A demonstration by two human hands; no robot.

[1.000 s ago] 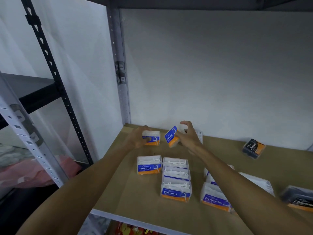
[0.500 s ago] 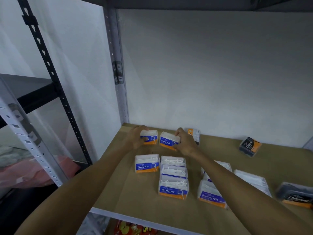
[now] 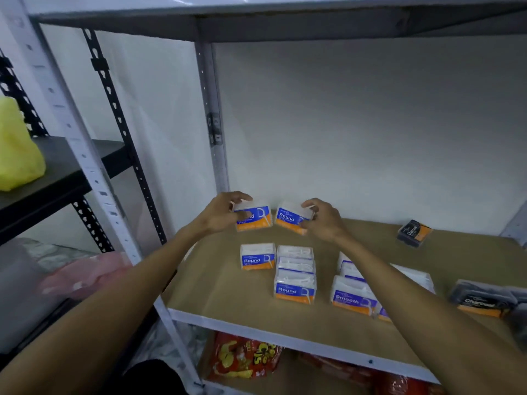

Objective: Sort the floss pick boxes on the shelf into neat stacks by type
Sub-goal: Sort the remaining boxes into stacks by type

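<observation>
At the back left of the shelf [image 3: 216,292], each hand grasps one box. The left hand [image 3: 221,213] pinches a Round box [image 3: 253,219] from its left end, thumb on the blue front and fingers over the clear top. The right hand [image 3: 322,220] clasps a second Round box [image 3: 291,219] from its right end, this one tilted slightly. The two boxes sit just beside each other between the grips, close to the back wall.

Nearer the person than the left grip stands a single Round box [image 3: 258,256]; beside it, a row of three Round boxes [image 3: 295,276] runs toward the shelf's front edge. Under the right forearm lie Smooth boxes [image 3: 352,297], partly hidden by it. Right of the right grip, a Charcoal box [image 3: 413,233] lies near the wall, and another Charcoal box [image 3: 482,299] near the front.

Compared with half a second ago, both held boxes sit closer to the wall, and the orange-ended box behind the right hand no longer shows.
</observation>
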